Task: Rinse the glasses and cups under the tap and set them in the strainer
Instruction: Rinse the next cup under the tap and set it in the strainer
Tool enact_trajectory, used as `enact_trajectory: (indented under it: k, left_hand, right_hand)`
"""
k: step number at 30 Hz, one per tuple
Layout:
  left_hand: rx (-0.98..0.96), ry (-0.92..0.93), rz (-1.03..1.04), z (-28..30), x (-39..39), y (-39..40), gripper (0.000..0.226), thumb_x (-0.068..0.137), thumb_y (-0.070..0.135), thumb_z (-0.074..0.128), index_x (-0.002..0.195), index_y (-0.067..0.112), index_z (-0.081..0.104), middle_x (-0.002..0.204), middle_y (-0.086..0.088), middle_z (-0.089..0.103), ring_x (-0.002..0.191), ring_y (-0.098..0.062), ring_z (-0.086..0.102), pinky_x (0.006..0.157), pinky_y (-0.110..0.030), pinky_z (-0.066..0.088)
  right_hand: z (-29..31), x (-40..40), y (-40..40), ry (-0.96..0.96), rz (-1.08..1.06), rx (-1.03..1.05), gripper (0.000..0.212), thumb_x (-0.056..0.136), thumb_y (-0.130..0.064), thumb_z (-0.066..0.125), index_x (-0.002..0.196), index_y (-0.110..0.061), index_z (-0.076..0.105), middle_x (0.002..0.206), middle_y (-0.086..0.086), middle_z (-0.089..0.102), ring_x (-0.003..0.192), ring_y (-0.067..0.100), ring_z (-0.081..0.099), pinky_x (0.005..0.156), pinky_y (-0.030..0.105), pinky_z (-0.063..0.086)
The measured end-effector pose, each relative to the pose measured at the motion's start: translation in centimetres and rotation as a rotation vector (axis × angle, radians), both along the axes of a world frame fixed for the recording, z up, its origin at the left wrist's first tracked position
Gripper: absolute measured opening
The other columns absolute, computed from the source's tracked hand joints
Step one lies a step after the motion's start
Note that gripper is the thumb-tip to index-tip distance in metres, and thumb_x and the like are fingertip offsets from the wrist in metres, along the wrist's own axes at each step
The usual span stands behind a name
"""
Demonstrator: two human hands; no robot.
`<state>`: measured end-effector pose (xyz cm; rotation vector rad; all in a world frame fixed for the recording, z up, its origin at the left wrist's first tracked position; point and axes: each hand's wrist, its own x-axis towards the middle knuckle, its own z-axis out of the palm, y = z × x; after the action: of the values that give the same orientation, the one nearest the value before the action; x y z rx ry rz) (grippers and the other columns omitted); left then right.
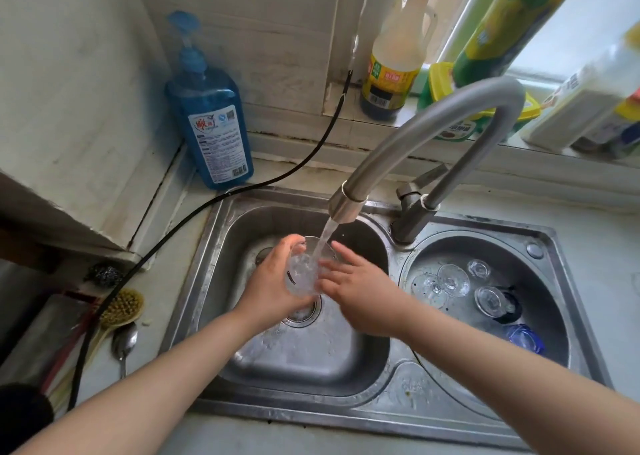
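The left hand grips a clear glass from its left side, fingers and thumb curled round the wall, holding it over the drain of the left sink basin. The glass stands roughly upright, its long axis tipped a little away from the person, its mouth up under the water stream. The right hand lies at the glass's 3 o'clock with fingers straight and spread; the fingertips look to touch the wall, though spray blurs the contact. It holds nothing.

The strainer, the round right-hand basin, lies at 3 o'clock from the glass, so the right hand is the nearer one for the transfer. Already in it are several clear glasses and a blue cup at its near edge. Room seems left toward the near-left part.

Beyond the hands, the tap arches from its base at 2 o'clock, between the basins; a glass carried across should pass under or in front of the spout. Farther back, at 11 o'clock on the counter, stands a blue soap bottle.
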<state>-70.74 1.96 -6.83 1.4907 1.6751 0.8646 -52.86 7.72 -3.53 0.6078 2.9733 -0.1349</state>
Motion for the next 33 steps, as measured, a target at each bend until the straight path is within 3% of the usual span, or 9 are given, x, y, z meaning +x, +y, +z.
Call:
enact_trajectory:
  k: [5,7,11,14,17,19,25,29,33]
  left_hand:
    - [-0.024,0.015,-0.058,0.3,0.2,-0.1,0.089,0.061,0.012,0.086,0.135,0.024,0.038,0.122,0.016,0.046,0.111,0.003,0.045,0.084,0.005,0.028]
    - [-0.032,0.038,-0.099,0.5,0.3,-0.3,0.087,0.063,0.018,0.085,0.136,0.024,0.037,0.122,0.016,0.045,0.111,0.003,0.043,0.082,0.006,0.028]
    - [-0.045,0.041,-0.095,0.9,0.6,-0.2,0.084,0.064,0.023,0.085,0.134,0.024,0.038,0.119,0.017,0.046,0.107,0.0,0.045,0.079,0.006,0.03]
    - [-0.044,0.007,-0.067,0.5,0.4,0.1,0.088,0.061,0.02,0.087,0.134,0.022,0.039,0.12,0.016,0.046,0.11,-0.001,0.045,0.082,0.005,0.027]
    - [-0.074,0.007,-0.07,-0.2,0.1,-0.2,0.088,0.064,0.016,0.085,0.137,0.024,0.037,0.125,0.013,0.044,0.115,-0.002,0.043,0.083,0.005,0.026]
    - [-0.086,-0.013,-0.066,-0.4,-0.1,-0.4,0.089,0.061,0.019,0.086,0.135,0.027,0.037,0.126,0.011,0.048,0.116,-0.004,0.047,0.088,-0.005,0.033]
    - [-0.246,-0.067,-0.151,0.2,-0.3,-0.4,0.087,0.056,0.037,0.09,0.125,0.038,0.037,0.118,0.018,0.054,0.107,-0.002,0.054,0.086,-0.017,0.045]
    - [-0.495,-0.403,-0.171,1.2,-0.5,-0.2,0.08,0.07,0.023,0.084,0.129,0.039,0.032,0.114,0.016,0.053,0.092,0.011,0.061,0.074,-0.011,0.05]
    - [-0.7,-0.783,-0.058,1.0,-0.1,-0.4,0.08,0.076,0.065,0.062,0.138,0.018,0.045,0.125,-0.011,0.063,0.113,-0.024,0.062,0.098,-0.044,0.048]
  right_hand:
    - [1.7,-1.4,-2.5,0.145,-0.352,-0.719,0.052,0.083,-0.024,0.069,0.132,-0.018,0.053,0.124,0.0,0.06,0.115,0.015,0.052,0.108,0.028,0.033]
    - [1.3,-0.4,-1.7,0.053,-0.209,-0.567,0.054,0.083,-0.019,0.068,0.135,-0.019,0.051,0.131,0.001,0.057,0.122,0.016,0.048,0.11,0.027,0.029]
    - [-0.6,0.9,-0.3,-0.035,-0.019,-0.179,0.056,0.077,0.0,0.06,0.131,-0.013,0.057,0.136,0.004,0.057,0.137,0.02,0.04,0.116,0.033,-0.008]
    - [-0.1,-0.5,-1.0,0.057,-0.162,-0.257,0.047,0.081,-0.006,0.06,0.127,-0.014,0.059,0.126,0.004,0.064,0.126,0.02,0.051,0.121,0.033,0.009]
    - [1.2,-2.5,-3.2,0.116,-0.385,-0.663,0.04,0.085,-0.011,0.06,0.124,-0.011,0.053,0.12,0.007,0.063,0.111,0.026,0.056,0.092,0.029,0.041]
    - [1.5,-2.5,-3.1,0.135,-0.402,-0.763,0.038,0.087,-0.013,0.058,0.124,-0.012,0.053,0.122,0.006,0.062,0.113,0.023,0.055,0.098,0.03,0.04]
    - [-0.7,0.7,0.0,0.037,-0.131,-0.389,0.017,0.091,-0.024,0.062,0.105,-0.018,0.071,0.108,-0.003,0.071,0.111,0.015,0.059,0.119,0.041,0.016]
    - [0.7,1.3,1.3,0.268,-0.316,-0.86,0.004,0.087,-0.016,0.069,0.09,-0.019,0.07,0.089,-0.011,0.069,0.089,0.004,0.062,0.112,0.027,0.028]
    - [0.9,1.4,1.0,0.579,-0.569,-1.461,0.021,0.084,-0.001,0.062,0.102,-0.011,0.062,0.083,-0.008,0.066,0.084,0.007,0.062,0.082,0.02,0.047]
